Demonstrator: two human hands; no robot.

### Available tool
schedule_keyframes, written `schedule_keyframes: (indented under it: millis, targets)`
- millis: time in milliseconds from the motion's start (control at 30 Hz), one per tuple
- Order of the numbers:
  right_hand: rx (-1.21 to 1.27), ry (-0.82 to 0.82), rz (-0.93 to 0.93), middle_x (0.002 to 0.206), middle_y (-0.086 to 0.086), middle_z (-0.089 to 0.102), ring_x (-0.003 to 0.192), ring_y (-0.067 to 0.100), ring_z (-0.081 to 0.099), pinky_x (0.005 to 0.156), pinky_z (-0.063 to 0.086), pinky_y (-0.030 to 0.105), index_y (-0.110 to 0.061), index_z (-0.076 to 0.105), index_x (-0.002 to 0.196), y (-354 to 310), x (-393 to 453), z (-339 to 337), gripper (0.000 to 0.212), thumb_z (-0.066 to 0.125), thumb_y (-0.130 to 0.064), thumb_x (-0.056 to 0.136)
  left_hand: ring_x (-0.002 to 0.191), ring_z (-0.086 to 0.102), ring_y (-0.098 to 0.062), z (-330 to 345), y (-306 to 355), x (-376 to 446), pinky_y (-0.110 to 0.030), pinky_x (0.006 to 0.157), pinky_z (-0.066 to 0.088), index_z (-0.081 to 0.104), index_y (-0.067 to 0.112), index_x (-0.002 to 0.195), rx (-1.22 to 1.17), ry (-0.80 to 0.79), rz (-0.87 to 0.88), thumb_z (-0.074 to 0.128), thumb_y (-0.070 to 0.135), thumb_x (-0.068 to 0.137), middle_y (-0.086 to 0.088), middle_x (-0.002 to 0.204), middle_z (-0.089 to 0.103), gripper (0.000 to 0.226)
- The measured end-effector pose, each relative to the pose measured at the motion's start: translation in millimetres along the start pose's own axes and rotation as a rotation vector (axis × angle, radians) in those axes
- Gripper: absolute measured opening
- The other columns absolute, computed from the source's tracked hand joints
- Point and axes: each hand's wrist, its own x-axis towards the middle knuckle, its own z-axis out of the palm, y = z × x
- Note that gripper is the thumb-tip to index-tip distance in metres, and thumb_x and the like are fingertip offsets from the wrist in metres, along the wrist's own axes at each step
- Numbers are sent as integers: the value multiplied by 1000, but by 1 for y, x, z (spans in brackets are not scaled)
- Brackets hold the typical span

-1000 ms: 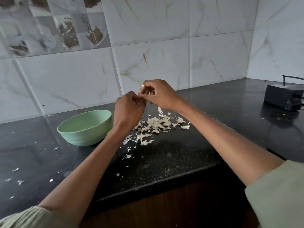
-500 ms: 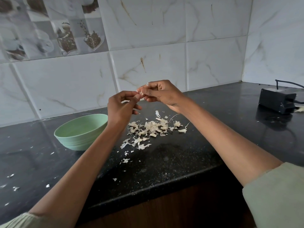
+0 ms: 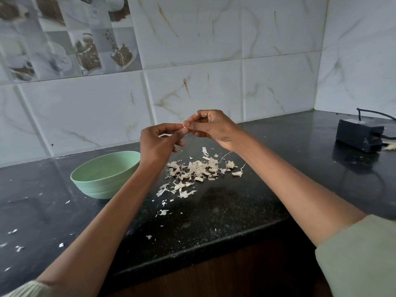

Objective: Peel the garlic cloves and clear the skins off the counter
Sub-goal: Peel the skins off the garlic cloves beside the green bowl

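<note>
Head view shows little change from half a second before; both hands stay raised above the black tabletop (image 3: pixel 225 213), fingertips still meeting; the left hand (image 3: pixel 157 142) has its fingers curled and pinches at a small garlic clove (image 3: pixel 184 124), mostly hidden; the right hand (image 3: pixel 211 126) grips the same clove with curled fingers; the heap of skins (image 3: pixel 197 169) lies below the hands, just right of the green bowl (image 3: pixel 102 174).

Speckled black stone surface (image 3: pixel 225 213). Pale green ribbed round bowl (image 3: pixel 105 175). Cream-white papery garlic skins (image 3: pixel 197 168). White wall tiles veined grey and brown (image 3: pixel 214 39); grey picture tiles of cups (image 3: pixel 64 39). Matte black box (image 3: pixel 359 133). Sage-green sleeve (image 3: pixel 360 256).
</note>
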Motion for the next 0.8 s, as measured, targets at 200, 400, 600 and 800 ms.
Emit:
schedule_keyframes:
  millis: [200,400,600,800]
  targets:
    - [-36,-18,-23,85,7,76,74,9,67,69,56,18,-9,74,94,1,0,0,15,85,-15,86,60,70,-15,-1,-3,2,-21,55,54,81,12,94,36,-4,0,84,15,91,-11,78,79,5]
    - [-57,-14,-16,90,12,78,76,8,69,68,57,17,-3,75,106,3,2,0,20,81,-15,91,62,71,-17,-1,-3,2,-24,57,55,81,11,92,93,-3,6,79,14,93,-7,78,79,4]
    - [-169,-2,-42,91,11,78,79,7,71,72,56,18,-2,78,113,4,1,1,23,78,-15,95,63,73,-16,1,-5,1,-24,57,55,79,10,90,112,33,-33,78,24,93,-8,77,78,14]
    - [-153,-82,-26,105,7,79,96,15,72,84,59,26,-5,79,115,0,-1,3,21,76,-11,95,63,75,-19,0,-5,1,-26,56,54,79,11,91,103,68,-42,76,23,94,-6,77,78,12]
